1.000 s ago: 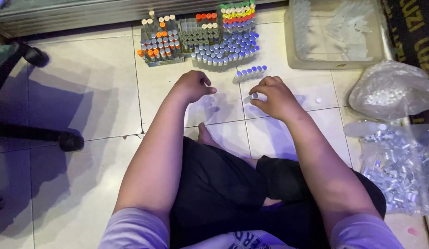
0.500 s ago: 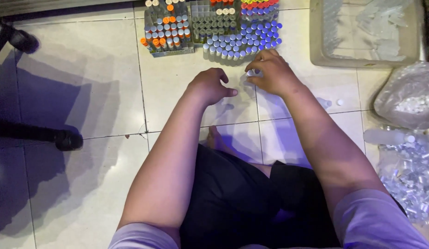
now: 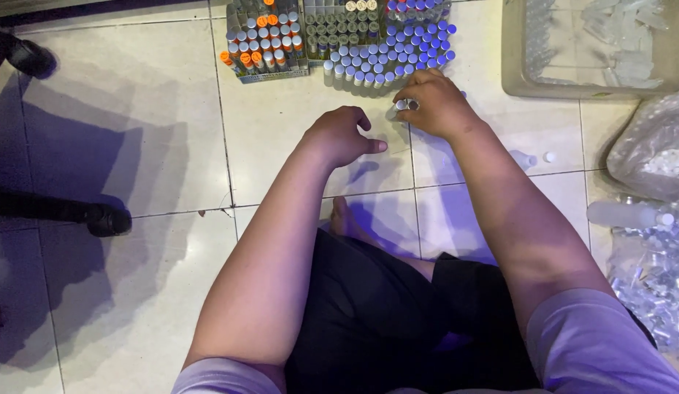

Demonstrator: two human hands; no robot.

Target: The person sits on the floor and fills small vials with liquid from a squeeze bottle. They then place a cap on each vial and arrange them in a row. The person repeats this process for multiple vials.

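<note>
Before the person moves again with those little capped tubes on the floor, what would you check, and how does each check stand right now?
1. Right hand grips tubes: ok.
2. Left hand empty, curled above the floor: ok.
3. Blue-capped tubes standing upright in rows: ok.
4. Orange-capped rack clear of both hands: ok.
5. Stray cap loose on the tile: not ok.
6. Number of tubes held: cannot tell.

Clear, seemingly plastic bags (image 3: 657,146) far right
</note>
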